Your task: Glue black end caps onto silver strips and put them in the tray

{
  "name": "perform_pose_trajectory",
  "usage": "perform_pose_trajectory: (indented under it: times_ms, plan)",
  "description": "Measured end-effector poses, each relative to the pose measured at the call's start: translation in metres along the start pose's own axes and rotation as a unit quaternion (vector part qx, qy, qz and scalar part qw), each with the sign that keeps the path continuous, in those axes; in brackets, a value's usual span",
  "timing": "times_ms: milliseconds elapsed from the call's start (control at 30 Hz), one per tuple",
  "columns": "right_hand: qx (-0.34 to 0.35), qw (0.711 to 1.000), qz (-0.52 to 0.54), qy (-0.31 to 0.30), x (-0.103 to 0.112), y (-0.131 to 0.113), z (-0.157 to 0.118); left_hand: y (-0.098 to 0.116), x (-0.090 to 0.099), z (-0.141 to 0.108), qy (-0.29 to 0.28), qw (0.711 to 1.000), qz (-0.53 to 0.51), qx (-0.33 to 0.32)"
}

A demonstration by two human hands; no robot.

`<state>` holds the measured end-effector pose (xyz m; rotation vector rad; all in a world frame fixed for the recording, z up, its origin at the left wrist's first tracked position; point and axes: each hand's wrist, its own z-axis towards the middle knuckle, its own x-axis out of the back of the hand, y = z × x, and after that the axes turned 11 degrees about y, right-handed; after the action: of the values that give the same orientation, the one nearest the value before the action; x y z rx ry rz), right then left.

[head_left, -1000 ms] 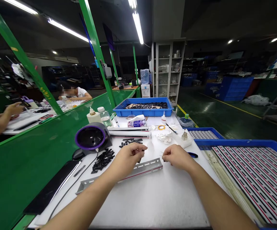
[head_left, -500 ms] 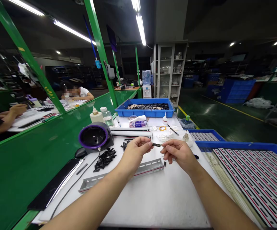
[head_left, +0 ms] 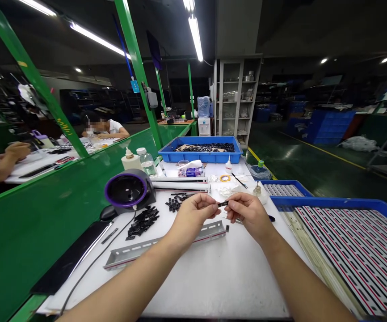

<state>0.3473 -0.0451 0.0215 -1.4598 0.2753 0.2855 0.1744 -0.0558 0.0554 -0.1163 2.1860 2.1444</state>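
Note:
Between my two hands is a small flat black strip (head_left: 223, 204), held up over the white table. My left hand (head_left: 198, 212) pinches its left end between thumb and fingers. At its right end, my right hand (head_left: 245, 211) closes thumb and forefinger on it. Under the hands a grey slotted metal channel (head_left: 129, 251) with a red line lies slantwise, partly covered by my left forearm. A tiny black block (head_left: 227, 228) sits by its right end. Piles of black pieces (head_left: 144, 222) lie to the left. Beside my right hand, a thin tool with a dark handle (head_left: 271, 218) shows in part.
A round purple-rimmed device (head_left: 126, 191) with a cable stands left, near bottles (head_left: 146, 162). At the back is a blue tray (head_left: 200, 156) of black parts. Another blue tray (head_left: 347, 203) holds striped channels on the right. Two people sit beyond the green partition (head_left: 46, 210).
My right hand has moved in to the strip's right end and now grips it; before, its fingertips were just beside it. The whole view has shifted slightly.

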Motion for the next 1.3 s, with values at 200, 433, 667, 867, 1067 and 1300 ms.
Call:
perform_pose_trajectory:
  times_ms: [200,433,667,867,1067,1300]
  plan:
    - [-0.137,0.981,0.117,-0.068,0.007,-0.003,0.002,0.003,0.000,0.002,-0.072,0.997,-0.010,0.019]
    - [-0.180,0.965,0.158,-0.105,0.008,0.007,0.007,-0.012,-0.010,0.009,-0.132,0.987,-0.089,0.028]
    - [0.141,0.980,-0.130,0.045,0.007,0.007,0.003,-0.011,-0.004,0.015,0.047,0.972,0.221,-0.069]
    - [0.214,0.849,-0.482,-0.035,0.007,0.004,0.001,-0.005,0.090,0.024,0.131,0.867,0.462,-0.132]
    - [0.171,0.838,-0.518,-0.038,0.007,0.011,0.004,-0.013,0.130,0.013,0.121,0.767,0.614,-0.143]
    - [0.178,0.901,-0.392,-0.058,0.002,0.006,-0.005,-0.033,0.078,-0.038,-0.076,0.664,0.673,-0.316]
